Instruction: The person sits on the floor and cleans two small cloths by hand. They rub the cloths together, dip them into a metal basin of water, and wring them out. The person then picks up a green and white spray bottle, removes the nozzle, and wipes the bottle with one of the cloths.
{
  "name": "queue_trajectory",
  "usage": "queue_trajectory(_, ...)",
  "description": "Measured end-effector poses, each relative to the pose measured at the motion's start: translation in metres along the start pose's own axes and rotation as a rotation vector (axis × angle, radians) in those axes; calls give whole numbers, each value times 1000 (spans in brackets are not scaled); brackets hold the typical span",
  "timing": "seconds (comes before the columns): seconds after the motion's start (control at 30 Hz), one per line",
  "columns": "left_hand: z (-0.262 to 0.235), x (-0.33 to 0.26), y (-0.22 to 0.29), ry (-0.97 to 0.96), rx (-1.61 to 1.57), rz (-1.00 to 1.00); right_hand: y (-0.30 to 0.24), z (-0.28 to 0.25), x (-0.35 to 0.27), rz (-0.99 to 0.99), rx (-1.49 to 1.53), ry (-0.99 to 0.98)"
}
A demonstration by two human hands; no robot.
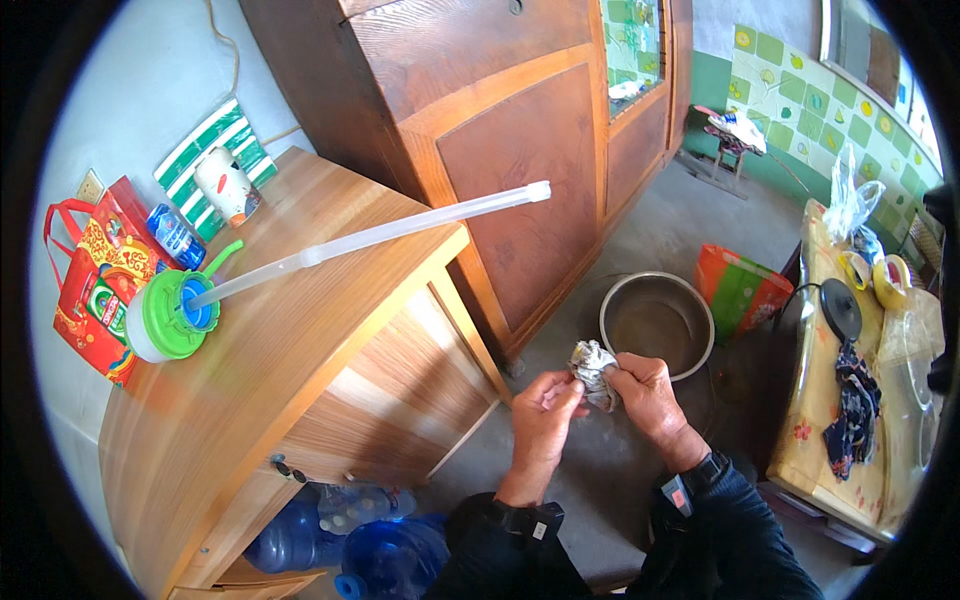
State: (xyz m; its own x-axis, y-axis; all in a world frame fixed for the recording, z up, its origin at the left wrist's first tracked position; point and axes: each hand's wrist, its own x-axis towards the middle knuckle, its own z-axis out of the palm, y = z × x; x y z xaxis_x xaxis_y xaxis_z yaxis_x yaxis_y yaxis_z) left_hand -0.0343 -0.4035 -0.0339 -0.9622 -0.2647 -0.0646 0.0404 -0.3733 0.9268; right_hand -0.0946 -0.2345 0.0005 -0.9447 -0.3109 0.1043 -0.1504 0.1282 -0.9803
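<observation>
In front of me, a crumpled wad (594, 372), whitish with grey and yellowish marks, is held between both hands; whether it is paper or cloth I cannot tell. My left hand (545, 418) pinches the wad's left edge, fingers bent and thumb pressed toward it. From the other side my right hand (652, 400) grips it between thumb and curled fingers, some of which are hidden. Just beyond the right hand, a round metal basin (606, 312) sits on the floor. Beside the basin stands a red, green and orange bag (738, 290).
On the left, a wooden cabinet (330, 325) carries a green-lidded container (172, 318) with a long pale tube (400, 226), a red bag (72, 318), a blue can (175, 236) and a patterned cup (228, 186). Blue water jugs (395, 560) lie below. A cluttered table (800, 440) stands right.
</observation>
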Motion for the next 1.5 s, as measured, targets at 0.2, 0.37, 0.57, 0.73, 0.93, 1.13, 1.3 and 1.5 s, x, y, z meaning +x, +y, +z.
queue_trajectory(0.2,0,0,1,4,23,46,1,4,-3,-47,50,-62)
queue_trajectory(0.37,-3,-1,-8,21,-21,92,-4,7,-7,10,234,-194)
queue_trajectory(0.57,-1,-5,-14,-10,190,128,-13,8,-10,153,359,-130)
queue_trajectory(0.73,9,-15,-4,7,119,128,-19,9,-16,222,492,-76)
queue_trajectory(0.93,14,-31,4,6,172,193,-27,8,-32,162,545,-47)
queue_trajectory(1.13,13,-51,-3,105,197,278,-35,8,-54,127,538,-49)
queue_trajectory(1.3,-2,-74,5,148,156,303,-31,9,-73,99,491,-93)
queue_trajectory(1.5,-18,-103,43,297,231,618,-22,14,-75,144,445,-119)
